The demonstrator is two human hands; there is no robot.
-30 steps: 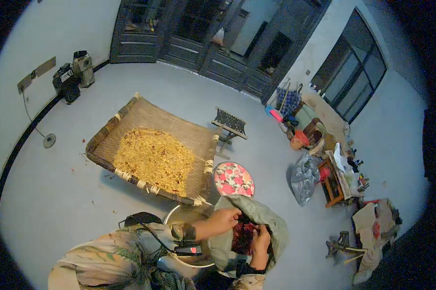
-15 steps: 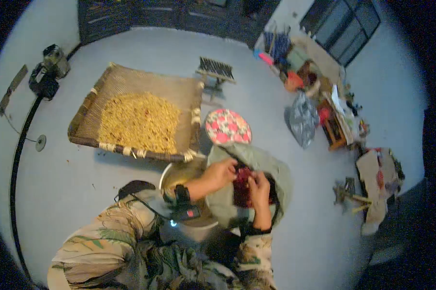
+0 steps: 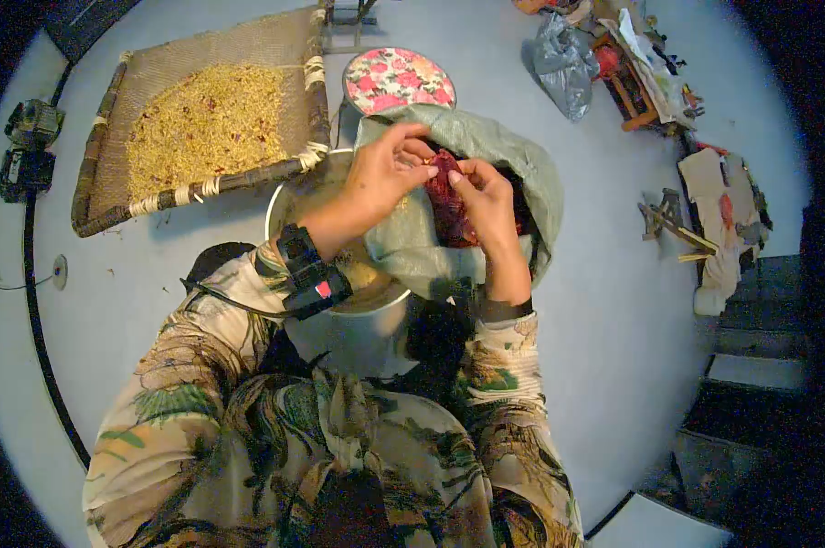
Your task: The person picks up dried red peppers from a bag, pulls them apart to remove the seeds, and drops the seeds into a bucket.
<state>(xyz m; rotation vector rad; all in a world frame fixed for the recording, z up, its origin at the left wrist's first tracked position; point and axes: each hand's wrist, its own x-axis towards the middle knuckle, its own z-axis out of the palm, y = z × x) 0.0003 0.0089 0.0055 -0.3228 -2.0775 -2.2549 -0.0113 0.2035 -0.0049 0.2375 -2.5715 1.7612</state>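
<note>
Grey floor, seed tray at 11 o'clock | left hand, right hand risen from green sack | fingers of both pinch one red chilli pod, probably splitting it.

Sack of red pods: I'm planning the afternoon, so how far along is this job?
Done: yellow seeds cover much of the woven tray. In hand: left hand and right hand pinch one red pod above the open sack. Left: more red pods show inside it; how many is hidden.

Woven tray of yellow grain, floral disc
</note>
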